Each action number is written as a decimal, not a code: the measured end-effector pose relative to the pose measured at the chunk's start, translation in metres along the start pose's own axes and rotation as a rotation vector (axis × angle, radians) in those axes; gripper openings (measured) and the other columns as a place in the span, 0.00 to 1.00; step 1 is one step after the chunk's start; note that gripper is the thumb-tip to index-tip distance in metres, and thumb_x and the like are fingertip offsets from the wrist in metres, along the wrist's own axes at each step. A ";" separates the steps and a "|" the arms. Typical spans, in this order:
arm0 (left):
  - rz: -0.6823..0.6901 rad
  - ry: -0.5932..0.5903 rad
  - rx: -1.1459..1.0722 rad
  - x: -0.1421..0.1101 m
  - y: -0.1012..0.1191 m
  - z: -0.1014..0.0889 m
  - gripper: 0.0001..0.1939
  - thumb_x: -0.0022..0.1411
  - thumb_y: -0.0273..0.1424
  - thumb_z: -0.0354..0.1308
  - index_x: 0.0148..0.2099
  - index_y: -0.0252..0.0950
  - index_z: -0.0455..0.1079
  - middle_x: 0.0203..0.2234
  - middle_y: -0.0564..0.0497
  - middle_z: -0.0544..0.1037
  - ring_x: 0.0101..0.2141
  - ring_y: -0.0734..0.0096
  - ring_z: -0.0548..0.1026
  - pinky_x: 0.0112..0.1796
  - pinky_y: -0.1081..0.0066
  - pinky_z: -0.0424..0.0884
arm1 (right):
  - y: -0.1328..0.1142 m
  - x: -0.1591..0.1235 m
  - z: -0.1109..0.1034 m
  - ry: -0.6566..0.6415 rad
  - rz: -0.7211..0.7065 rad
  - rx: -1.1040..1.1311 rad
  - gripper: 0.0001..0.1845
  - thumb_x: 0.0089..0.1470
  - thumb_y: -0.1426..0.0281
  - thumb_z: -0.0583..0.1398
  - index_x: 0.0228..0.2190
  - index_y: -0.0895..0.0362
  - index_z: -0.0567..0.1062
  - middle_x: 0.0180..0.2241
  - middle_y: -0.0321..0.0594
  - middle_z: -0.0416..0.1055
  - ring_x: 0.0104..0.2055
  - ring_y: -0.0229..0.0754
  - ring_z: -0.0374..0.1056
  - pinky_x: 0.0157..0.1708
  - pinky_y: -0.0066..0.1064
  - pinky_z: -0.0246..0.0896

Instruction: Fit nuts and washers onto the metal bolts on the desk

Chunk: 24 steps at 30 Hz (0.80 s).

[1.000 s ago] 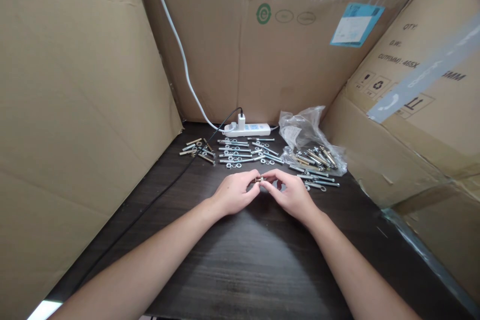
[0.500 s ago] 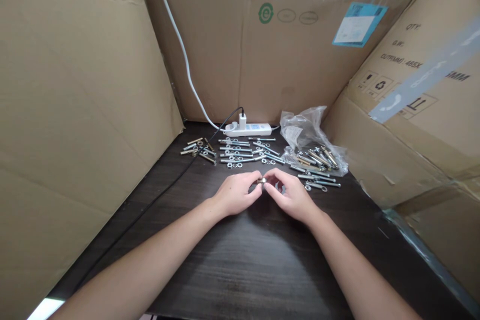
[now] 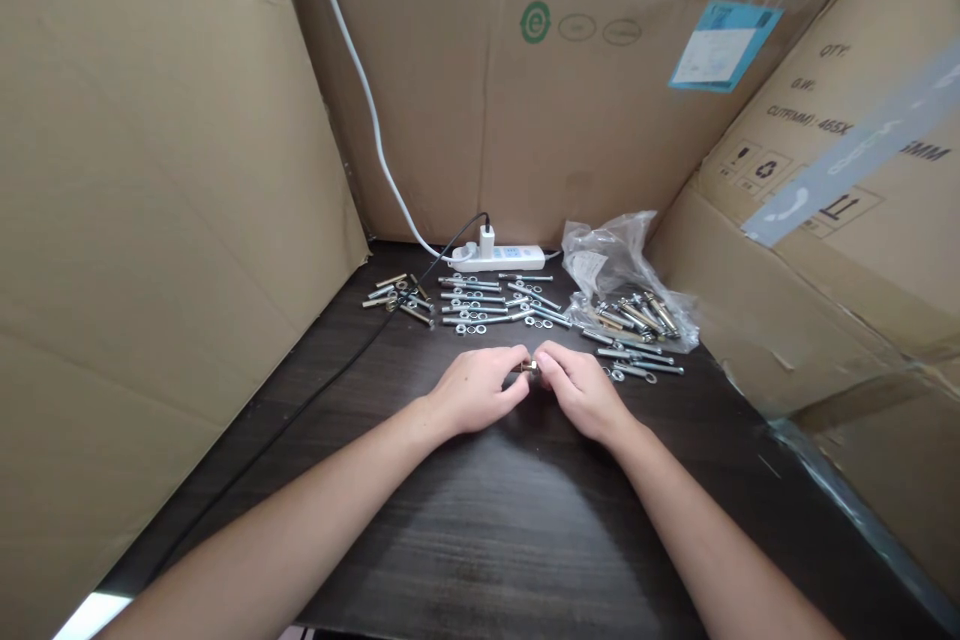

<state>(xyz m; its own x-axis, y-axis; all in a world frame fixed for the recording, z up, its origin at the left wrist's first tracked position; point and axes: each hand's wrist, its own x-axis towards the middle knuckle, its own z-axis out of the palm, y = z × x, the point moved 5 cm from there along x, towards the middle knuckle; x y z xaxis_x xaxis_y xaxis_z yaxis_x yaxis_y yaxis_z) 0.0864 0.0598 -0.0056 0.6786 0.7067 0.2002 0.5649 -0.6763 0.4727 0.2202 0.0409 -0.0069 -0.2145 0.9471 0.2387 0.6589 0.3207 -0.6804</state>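
Over the middle of the dark table, my left hand (image 3: 480, 390) pinches a small anchor bolt (image 3: 531, 367) between thumb and fingers, a bright nut showing near its end. My right hand (image 3: 583, 392) closes thumb and fingertips on the nut end from the other side. The fingers cover most of the bolt. Beyond the hands lie rows of separated bolts (image 3: 474, 298) with loose nuts and washers (image 3: 472, 329). To the right, a pile of bolts (image 3: 637, 315) rests on a clear plastic bag (image 3: 596, 250).
More bolts and sleeves (image 3: 413, 314) lie at the back left. Behind the rows stands a white power strip (image 3: 510, 260) with a plug. A black cable (image 3: 300, 410) crosses the table's left side. Cardboard walls (image 3: 420, 100) enclose the left, back and right.
My right hand's fingers have drawn closer together and now press on the nut end of the bolt. The left hand keeps its pinch, shifted very slightly right in view.
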 end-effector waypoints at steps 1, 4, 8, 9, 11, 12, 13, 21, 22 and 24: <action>-0.003 0.003 -0.001 0.000 -0.001 0.000 0.05 0.63 0.32 0.48 0.36 0.38 0.64 0.31 0.54 0.75 0.31 0.70 0.72 0.31 0.74 0.62 | -0.001 0.000 -0.001 0.003 -0.003 0.000 0.15 0.61 0.63 0.49 0.27 0.55 0.69 0.23 0.35 0.68 0.26 0.38 0.63 0.29 0.28 0.56; -0.002 0.012 -0.009 0.000 -0.001 -0.001 0.05 0.63 0.32 0.48 0.38 0.38 0.64 0.31 0.54 0.75 0.31 0.70 0.72 0.31 0.74 0.62 | -0.002 0.000 0.001 -0.019 -0.015 0.028 0.11 0.59 0.64 0.52 0.29 0.55 0.69 0.24 0.34 0.69 0.27 0.38 0.64 0.29 0.27 0.56; -0.006 -0.011 -0.018 0.000 0.001 -0.001 0.06 0.63 0.32 0.47 0.36 0.39 0.65 0.31 0.54 0.75 0.31 0.70 0.72 0.31 0.73 0.62 | 0.007 0.000 0.008 -0.060 0.057 0.080 0.26 0.63 0.60 0.46 0.18 0.56 0.69 0.15 0.34 0.64 0.20 0.36 0.62 0.25 0.27 0.54; -0.006 -0.018 -0.022 0.000 0.002 -0.001 0.07 0.63 0.32 0.47 0.36 0.39 0.65 0.31 0.54 0.75 0.31 0.70 0.72 0.31 0.73 0.62 | 0.010 0.000 0.009 -0.052 0.084 0.081 0.29 0.63 0.58 0.45 0.16 0.57 0.69 0.13 0.34 0.62 0.19 0.36 0.61 0.25 0.28 0.54; -0.005 -0.019 -0.024 0.000 0.002 -0.001 0.06 0.63 0.31 0.47 0.36 0.39 0.65 0.31 0.54 0.75 0.31 0.70 0.72 0.31 0.73 0.62 | 0.012 0.000 0.007 -0.013 0.104 0.064 0.30 0.63 0.58 0.44 0.16 0.56 0.69 0.13 0.34 0.62 0.19 0.37 0.61 0.25 0.28 0.54; -0.008 -0.013 -0.019 0.000 0.001 -0.001 0.06 0.62 0.31 0.48 0.36 0.39 0.65 0.31 0.54 0.75 0.31 0.70 0.71 0.31 0.74 0.62 | 0.011 0.000 0.005 0.006 0.096 0.053 0.28 0.63 0.58 0.45 0.17 0.56 0.69 0.14 0.34 0.62 0.20 0.37 0.61 0.25 0.28 0.54; -0.010 -0.007 -0.013 0.000 0.001 -0.001 0.06 0.62 0.31 0.48 0.36 0.39 0.65 0.31 0.54 0.75 0.31 0.70 0.71 0.31 0.74 0.62 | 0.010 0.000 0.004 0.020 0.081 0.047 0.24 0.62 0.59 0.47 0.20 0.56 0.70 0.16 0.34 0.63 0.21 0.37 0.61 0.26 0.28 0.54; -0.009 0.003 0.011 0.000 -0.002 0.001 0.06 0.63 0.32 0.48 0.36 0.38 0.64 0.31 0.54 0.75 0.30 0.71 0.71 0.29 0.74 0.61 | -0.001 0.000 0.003 -0.028 0.015 0.077 0.09 0.56 0.66 0.54 0.28 0.56 0.69 0.22 0.33 0.67 0.24 0.36 0.61 0.25 0.27 0.54; -0.005 0.003 0.014 -0.001 -0.001 0.001 0.06 0.63 0.32 0.48 0.36 0.38 0.64 0.30 0.54 0.75 0.30 0.71 0.71 0.29 0.74 0.61 | 0.000 0.000 0.004 -0.040 0.015 0.077 0.12 0.58 0.65 0.53 0.26 0.56 0.69 0.21 0.33 0.66 0.23 0.36 0.61 0.25 0.27 0.53; 0.009 0.001 0.009 -0.001 0.000 0.000 0.06 0.63 0.32 0.48 0.36 0.38 0.64 0.30 0.54 0.74 0.30 0.71 0.71 0.29 0.74 0.61 | 0.003 0.000 0.006 -0.057 0.022 0.082 0.19 0.61 0.62 0.50 0.21 0.57 0.68 0.18 0.33 0.64 0.22 0.36 0.60 0.25 0.27 0.52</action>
<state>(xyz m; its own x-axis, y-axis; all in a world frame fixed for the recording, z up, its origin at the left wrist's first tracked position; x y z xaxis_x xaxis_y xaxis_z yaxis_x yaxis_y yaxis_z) 0.0860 0.0594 -0.0060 0.6830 0.7009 0.2055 0.5629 -0.6844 0.4634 0.2179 0.0420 -0.0136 -0.2428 0.9524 0.1844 0.6033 0.2971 -0.7401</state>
